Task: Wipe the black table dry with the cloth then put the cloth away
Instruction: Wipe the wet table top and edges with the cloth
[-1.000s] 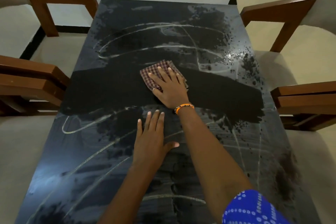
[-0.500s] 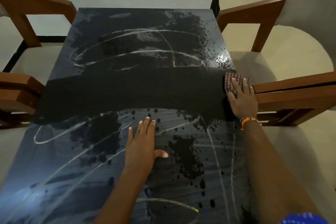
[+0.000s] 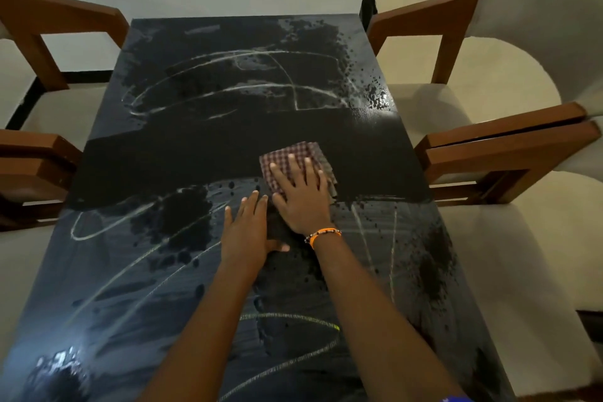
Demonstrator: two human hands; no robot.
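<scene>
- Folded checked cloth (image 3: 293,158) lies on the black rectangular table (image 3: 182,153), right of centre, under the right hand (image 3: 301,196).
- Left hand (image 3: 249,232) lies flat on the table, just left of and nearer than the right hand.
- Wooden-armed cushioned chairs (image 3: 509,147) flank both long sides.

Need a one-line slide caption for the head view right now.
Right hand presses checked cloth flat on the half-wiped black table; left hand braces beside it.
</scene>
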